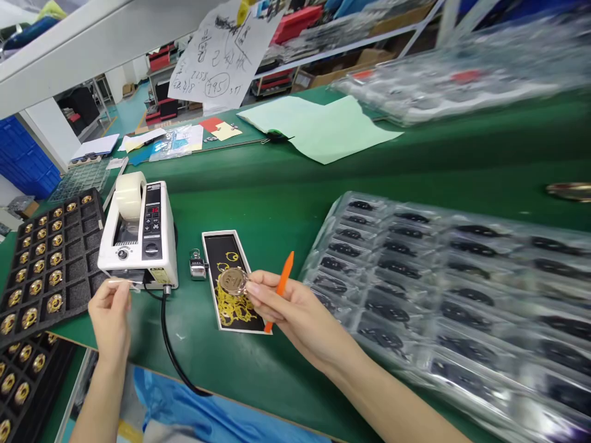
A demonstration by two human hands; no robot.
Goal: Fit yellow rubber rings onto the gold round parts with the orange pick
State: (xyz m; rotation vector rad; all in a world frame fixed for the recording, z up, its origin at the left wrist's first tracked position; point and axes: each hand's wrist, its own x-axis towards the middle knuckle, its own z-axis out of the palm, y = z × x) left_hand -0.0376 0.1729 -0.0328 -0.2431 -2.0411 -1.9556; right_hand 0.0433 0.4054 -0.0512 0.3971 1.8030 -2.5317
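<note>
My left hand (111, 314) is at the front outlet of a white electric tape dispenser (164, 246), thumb and finger pinched on a short clear strip of tape (125, 282). In my right hand (290, 307) is a round metal watch case (233, 281), held by its edge between thumb and fingers. An orange pointed stick (286, 271) is also tucked between the fingers of that hand. Below the watch case lies a white-rimmed box (207, 271) with a black inside, holding many yellow ring-shaped pieces (235, 311).
A small metal tally counter (197, 266) stands between dispenser and box. Black foam trays (76, 237) of gold round parts are at left. Clear plastic trays (434, 277) with dark parts fill the right. Green paper (323, 126) lies on the back ledge; a black cable (166, 344) hangs forward.
</note>
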